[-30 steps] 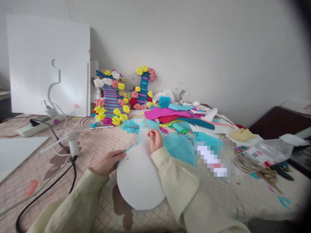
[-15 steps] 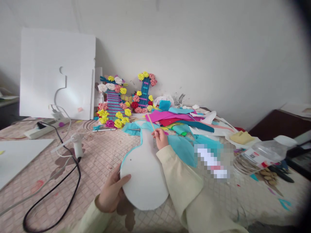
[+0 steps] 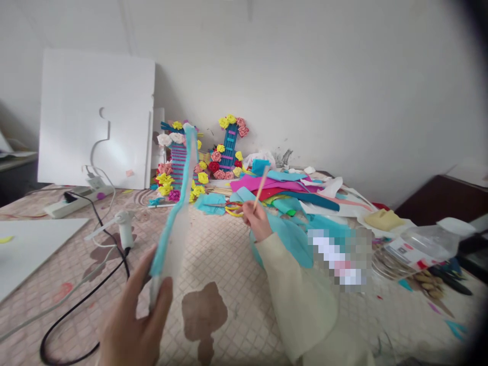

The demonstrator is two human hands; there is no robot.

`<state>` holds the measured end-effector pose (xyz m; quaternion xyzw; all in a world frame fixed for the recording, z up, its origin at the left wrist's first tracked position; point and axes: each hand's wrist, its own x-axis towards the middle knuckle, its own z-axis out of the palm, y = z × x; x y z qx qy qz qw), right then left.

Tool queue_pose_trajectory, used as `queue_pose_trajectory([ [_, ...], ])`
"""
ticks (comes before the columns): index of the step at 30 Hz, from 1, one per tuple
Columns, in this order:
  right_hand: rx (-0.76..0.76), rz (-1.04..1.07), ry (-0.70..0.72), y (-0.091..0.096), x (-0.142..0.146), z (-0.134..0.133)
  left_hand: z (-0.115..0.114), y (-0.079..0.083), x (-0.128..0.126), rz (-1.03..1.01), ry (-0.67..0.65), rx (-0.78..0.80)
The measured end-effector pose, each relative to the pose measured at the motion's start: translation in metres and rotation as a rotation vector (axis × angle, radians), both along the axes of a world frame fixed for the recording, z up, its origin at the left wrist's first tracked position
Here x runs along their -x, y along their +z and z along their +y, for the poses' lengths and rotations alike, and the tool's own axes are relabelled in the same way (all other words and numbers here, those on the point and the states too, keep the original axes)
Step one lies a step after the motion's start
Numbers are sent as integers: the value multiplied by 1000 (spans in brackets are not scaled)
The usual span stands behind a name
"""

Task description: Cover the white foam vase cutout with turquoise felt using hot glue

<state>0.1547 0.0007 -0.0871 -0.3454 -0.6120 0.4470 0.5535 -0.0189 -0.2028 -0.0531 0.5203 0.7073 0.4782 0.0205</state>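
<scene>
My left hand (image 3: 133, 317) grips the rounded end of a white foam-board cutout (image 3: 178, 244). The cutout has a round body and a narrow neck, and it is tipped up nearly edge-on. Light-blue crepe paper runs along its rim. Between the fingertips of my right hand (image 3: 257, 221) is a thin wooden stick (image 3: 262, 184), pointing up and blurred at its top. Beside that hand lie scissors (image 3: 233, 209) with yellow handles. A sheet of light-blue crepe paper (image 3: 287, 236) spreads under and beside my right wrist.
Colourful crepe paper (image 3: 282, 185) is piled at the back. Two flower-covered pieces (image 3: 227, 147) lean by the wall, near a white foam board (image 3: 95, 101). At left are a glue gun (image 3: 125, 229), its black cord and a power strip (image 3: 72, 201). A plastic bottle (image 3: 419, 249) lies at right.
The cutout has come up off the table, swung left and turned from flat to nearly edge-on in my left hand. My right hand has shifted slightly right, still with the stick.
</scene>
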Motion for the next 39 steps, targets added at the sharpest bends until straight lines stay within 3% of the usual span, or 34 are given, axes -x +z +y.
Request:
queue_pose_trajectory([
  [3,165,193,313,20,10,-34,5,-5,-17,242,-178,-123],
  [5,210,221,394,24,14,-49,12,-16,-27,333,-280,-157],
  [9,306,161,318,15,16,-58,25,-41,-40,399,-383,-109],
  [12,390,170,264,5,16,-54,28,-49,-45,428,-391,-83],
  [20,493,250,306,-5,12,-51,33,-55,-51,479,-373,-73],
  [26,506,201,219,0,9,-51,30,-51,-47,506,-443,-23],
  [28,492,197,206,0,6,-48,27,-46,-35,430,-424,-10],
  [32,415,253,288,-1,-4,-39,24,-39,5,128,-193,52],
  [35,368,275,366,0,-9,-37,23,-38,26,-327,-64,124],
  [37,343,260,392,2,-9,-38,22,-38,26,-632,-31,135],
  [39,346,253,404,3,-8,-41,21,-37,18,-816,-15,143],
])
